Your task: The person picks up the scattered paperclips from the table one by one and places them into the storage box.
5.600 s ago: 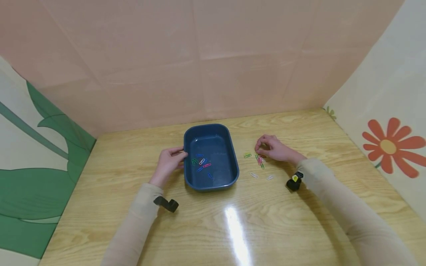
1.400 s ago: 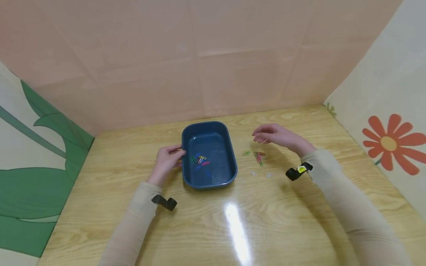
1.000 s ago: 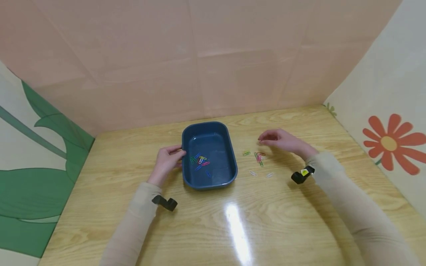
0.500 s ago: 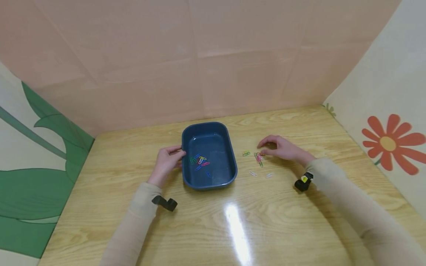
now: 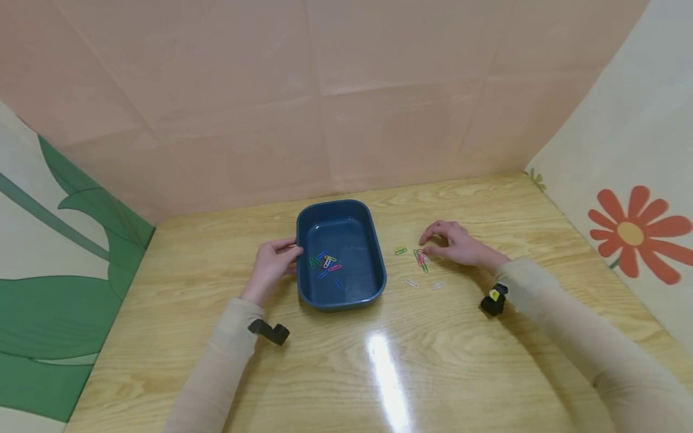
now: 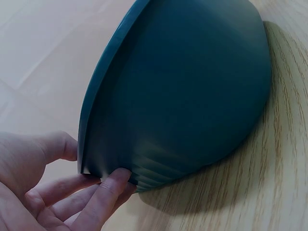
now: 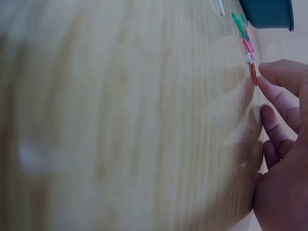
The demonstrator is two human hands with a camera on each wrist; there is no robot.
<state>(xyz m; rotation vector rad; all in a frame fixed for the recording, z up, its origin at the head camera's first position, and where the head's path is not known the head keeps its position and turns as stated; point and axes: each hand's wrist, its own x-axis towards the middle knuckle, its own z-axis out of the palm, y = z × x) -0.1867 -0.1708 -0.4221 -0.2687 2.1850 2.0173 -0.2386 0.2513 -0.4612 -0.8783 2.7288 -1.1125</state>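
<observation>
Left hand [image 5: 272, 264] grips the left side of the tray [image 5: 354, 258]; right hand [image 5: 455, 243], fingertips parted, is by the red clip [image 7: 254, 74] right of it, contact unclear; best pinch that alone, sparing neighbouring clips [image 5: 420, 260].

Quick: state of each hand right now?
Left hand: holding the blue tray by one side.
Right hand: open beside the red paper clip, nothing visibly gripped.
</observation>
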